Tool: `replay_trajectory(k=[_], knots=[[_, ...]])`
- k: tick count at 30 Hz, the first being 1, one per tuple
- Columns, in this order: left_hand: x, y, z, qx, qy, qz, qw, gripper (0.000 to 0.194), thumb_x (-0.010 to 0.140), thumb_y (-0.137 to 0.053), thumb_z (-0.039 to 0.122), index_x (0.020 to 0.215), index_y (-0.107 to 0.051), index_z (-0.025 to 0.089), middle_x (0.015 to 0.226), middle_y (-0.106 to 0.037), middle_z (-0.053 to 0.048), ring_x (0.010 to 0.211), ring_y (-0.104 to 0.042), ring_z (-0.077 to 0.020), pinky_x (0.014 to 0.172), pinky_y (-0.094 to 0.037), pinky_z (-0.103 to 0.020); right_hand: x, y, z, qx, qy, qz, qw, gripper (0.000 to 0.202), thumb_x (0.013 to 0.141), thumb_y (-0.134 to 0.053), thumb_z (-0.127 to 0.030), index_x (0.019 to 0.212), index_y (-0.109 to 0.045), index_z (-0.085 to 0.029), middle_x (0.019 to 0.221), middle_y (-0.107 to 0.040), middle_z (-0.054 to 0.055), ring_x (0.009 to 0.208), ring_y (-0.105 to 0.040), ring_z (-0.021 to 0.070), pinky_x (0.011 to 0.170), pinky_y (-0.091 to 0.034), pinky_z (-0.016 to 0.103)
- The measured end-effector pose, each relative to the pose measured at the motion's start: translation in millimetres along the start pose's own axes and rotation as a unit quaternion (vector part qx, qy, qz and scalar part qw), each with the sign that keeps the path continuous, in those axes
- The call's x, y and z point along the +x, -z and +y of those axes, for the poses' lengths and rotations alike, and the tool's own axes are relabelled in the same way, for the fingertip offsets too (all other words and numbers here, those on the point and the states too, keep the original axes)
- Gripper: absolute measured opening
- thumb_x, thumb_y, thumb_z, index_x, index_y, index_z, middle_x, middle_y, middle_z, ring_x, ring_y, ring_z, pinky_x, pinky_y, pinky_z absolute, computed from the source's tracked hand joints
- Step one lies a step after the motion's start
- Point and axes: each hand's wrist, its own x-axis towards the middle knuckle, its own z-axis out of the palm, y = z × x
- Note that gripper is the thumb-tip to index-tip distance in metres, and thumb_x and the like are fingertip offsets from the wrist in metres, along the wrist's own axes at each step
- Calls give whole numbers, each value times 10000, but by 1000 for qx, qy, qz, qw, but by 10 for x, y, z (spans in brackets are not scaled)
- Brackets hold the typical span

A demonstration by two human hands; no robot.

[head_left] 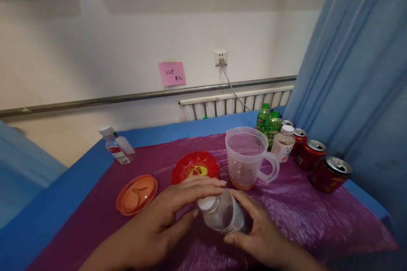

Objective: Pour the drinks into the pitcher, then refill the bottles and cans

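A clear plastic bottle point(219, 216) with a white cap and a pale label is tilted above the purple sheet, its cap toward the left. My right hand point(259, 230) is wrapped around its lower body, thumb below and fingers above. Across the white cap point(208, 204) lies my left hand point(165, 214), fingers long over the top and thumb at the cap's near left edge. Just behind the bottle are a red scalloped dish point(181, 168) and a translucent measuring jug point(243, 156) holding a little orange-brown liquid.
An orange divided dish point(136, 194) sits left of my hands, and a clear capped bottle point(119, 148) stands farther back. At right are green bottles point(271, 127), a white-capped bottle point(282, 144) and several red cans point(330, 175). A blue curtain point(359, 93) borders the table's right side.
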Motion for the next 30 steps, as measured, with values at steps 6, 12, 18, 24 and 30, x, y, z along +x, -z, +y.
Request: replay_trajectory(k=[6, 12, 18, 24, 30], knots=[[21, -158, -115, -4, -16, 137, 990, 694, 621, -906, 320, 1284, -704, 292, 1336, -682, -95, 1308, -561, -367, 1144, -406, -503, -21, -42, 24, 7, 6, 15, 1000, 754, 733, -826, -280, 1412, -502, -330, 1384, -614, 75, 1250, -590, 308, 1056, -470, 509], [4, -97, -237, 25, -80, 61, 995, 521, 889, -721, 273, 1372, -579, 407, 1212, -735, -14, 1146, -681, -225, 1017, -536, -385, -17, -73, 81, 42, -19, 2, 999, 705, 736, -806, -268, 1391, -547, -305, 1374, -629, 73, 1241, -598, 296, 1053, -471, 461], [-94, -65, -343, -132, -54, 1, 990, 679, 863, -781, 350, 1452, -466, 469, 1536, -533, -6, 1375, -546, -254, 1104, -492, -401, -50, -130, 119, 131, -33, -42, 990, 756, 724, -852, -477, 1406, -570, -314, 1372, -643, 74, 1246, -607, 319, 1066, -473, 466], [-238, -174, -550, -88, -2, 2, 996, 832, 668, -907, 469, 1411, -561, 332, 1421, -632, -76, 1303, -595, -326, 1134, -450, -522, -51, -265, 111, 216, -36, -95, 971, 855, 778, -781, -608, 1519, -456, -332, 1493, -563, 85, 1357, -536, 345, 1134, -430, 491], [-383, 367, -847, -25, 57, 242, 968, 613, 659, -872, 486, 1184, -683, 232, 1195, -751, -92, 1058, -717, -306, 935, -592, -452, -154, -334, 238, 146, -56, -112, 981, 819, 869, -704, -583, 1572, -379, -317, 1547, -504, 129, 1388, -516, 312, 1151, -404, 516]])
